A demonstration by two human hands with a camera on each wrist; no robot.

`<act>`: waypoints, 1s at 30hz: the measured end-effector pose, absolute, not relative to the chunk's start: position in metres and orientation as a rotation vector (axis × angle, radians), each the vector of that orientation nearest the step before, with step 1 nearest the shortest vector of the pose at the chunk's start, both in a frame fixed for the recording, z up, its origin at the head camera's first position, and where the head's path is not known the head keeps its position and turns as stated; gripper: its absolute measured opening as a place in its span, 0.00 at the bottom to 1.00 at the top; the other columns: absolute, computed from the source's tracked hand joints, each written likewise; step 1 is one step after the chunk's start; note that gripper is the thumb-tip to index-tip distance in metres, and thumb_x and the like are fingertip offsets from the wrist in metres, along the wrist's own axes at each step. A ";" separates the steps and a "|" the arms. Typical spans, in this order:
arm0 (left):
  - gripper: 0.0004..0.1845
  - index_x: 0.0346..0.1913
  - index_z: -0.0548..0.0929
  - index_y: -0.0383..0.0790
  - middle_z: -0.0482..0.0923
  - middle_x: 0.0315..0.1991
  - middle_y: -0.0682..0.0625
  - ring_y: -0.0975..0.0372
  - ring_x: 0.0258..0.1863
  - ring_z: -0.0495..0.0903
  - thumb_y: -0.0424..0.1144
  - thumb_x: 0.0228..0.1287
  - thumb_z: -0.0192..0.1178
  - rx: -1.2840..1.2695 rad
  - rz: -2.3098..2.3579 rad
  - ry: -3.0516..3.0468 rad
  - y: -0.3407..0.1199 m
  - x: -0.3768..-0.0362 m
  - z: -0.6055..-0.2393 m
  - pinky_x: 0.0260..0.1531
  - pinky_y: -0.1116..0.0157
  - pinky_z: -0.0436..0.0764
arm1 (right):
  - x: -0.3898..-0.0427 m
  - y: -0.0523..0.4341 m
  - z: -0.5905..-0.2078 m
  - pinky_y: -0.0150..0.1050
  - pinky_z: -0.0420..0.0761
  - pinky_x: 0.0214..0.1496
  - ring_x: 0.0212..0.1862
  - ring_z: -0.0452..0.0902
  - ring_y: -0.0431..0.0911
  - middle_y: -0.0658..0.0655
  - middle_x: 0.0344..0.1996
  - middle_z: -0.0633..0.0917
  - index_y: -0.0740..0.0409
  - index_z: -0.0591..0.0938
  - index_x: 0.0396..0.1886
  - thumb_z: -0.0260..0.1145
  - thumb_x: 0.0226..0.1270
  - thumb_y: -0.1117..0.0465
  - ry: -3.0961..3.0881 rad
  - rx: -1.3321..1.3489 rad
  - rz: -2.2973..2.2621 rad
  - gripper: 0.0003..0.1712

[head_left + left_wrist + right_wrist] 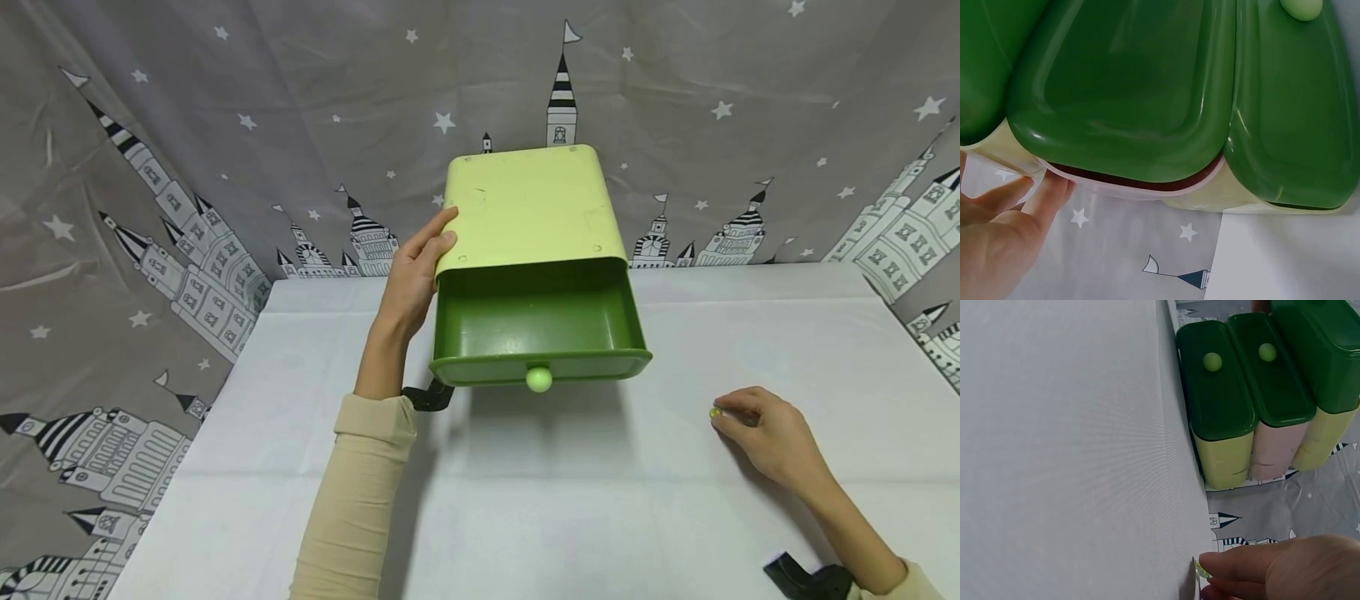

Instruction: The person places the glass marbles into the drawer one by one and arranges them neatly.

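One open green drawer (536,321), bare inside.

I wear long, soft, cream sleeves (360,492) on both my arms, and a black strap (806,577) sits at each wrist.

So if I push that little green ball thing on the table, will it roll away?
Probably. The tiny yellow-green bead looks round and smooth, so it would likely roll on the flat white tablecloth. It seems light too: the right hand pinches it with just its fingertips. The cloth may slow it a little.
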State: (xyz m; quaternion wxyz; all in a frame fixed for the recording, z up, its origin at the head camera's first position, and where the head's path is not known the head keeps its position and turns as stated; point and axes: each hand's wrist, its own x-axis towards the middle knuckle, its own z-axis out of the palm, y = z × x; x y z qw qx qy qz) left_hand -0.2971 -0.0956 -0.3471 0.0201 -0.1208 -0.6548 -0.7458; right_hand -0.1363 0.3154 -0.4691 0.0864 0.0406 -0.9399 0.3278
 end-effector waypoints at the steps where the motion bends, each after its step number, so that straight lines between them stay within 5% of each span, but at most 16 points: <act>1: 0.23 0.70 0.73 0.44 0.69 0.67 0.47 0.63 0.42 0.77 0.39 0.75 0.54 -0.371 -2.316 -2.029 -0.096 -0.297 -0.347 0.39 0.69 0.78 | -0.136 0.315 -0.469 0.61 0.77 0.44 0.44 0.79 0.65 0.67 0.43 0.83 0.71 0.86 0.40 0.70 0.62 0.69 -2.799 0.122 0.975 0.09; 30: 0.23 0.71 0.72 0.43 0.70 0.65 0.45 0.63 0.41 0.77 0.38 0.75 0.52 -0.380 -2.332 -2.016 -0.095 -0.298 -0.347 0.39 0.69 0.78 | -0.136 0.315 -0.468 0.57 0.77 0.42 0.44 0.78 0.62 0.65 0.42 0.83 0.67 0.87 0.37 0.71 0.61 0.69 -2.807 0.122 0.956 0.06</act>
